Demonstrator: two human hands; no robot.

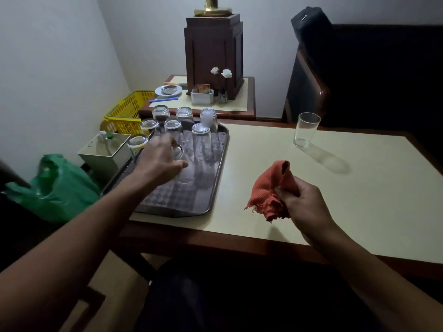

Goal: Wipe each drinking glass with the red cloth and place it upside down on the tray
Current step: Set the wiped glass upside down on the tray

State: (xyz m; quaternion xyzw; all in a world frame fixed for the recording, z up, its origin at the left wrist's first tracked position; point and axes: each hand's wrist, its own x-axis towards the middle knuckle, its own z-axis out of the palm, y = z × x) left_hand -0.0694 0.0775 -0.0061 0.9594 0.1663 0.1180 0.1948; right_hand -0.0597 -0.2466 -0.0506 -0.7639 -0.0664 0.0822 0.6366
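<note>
Your left hand [159,156] is over the dark rectangular plastic tray [191,207] at ten o'clock, fingers wrapped round an inverted clear drinking glass [178,152] — six more upturned glasses stand behind it. Your right hand [302,202], at four o'clock over the cream tabletop [263,152], is closed on the bunched red cloth [271,188]; one upright clear glass [305,129] stands alone at one o'clock.

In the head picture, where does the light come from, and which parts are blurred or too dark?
Head view: the upright glass throws its shadow toward the lower right, so light comes from the upper left; the left hand on an upturned glass is slightly motion-blurred; the right hand and red cloth are sharper; the right background is nearly black.
</note>
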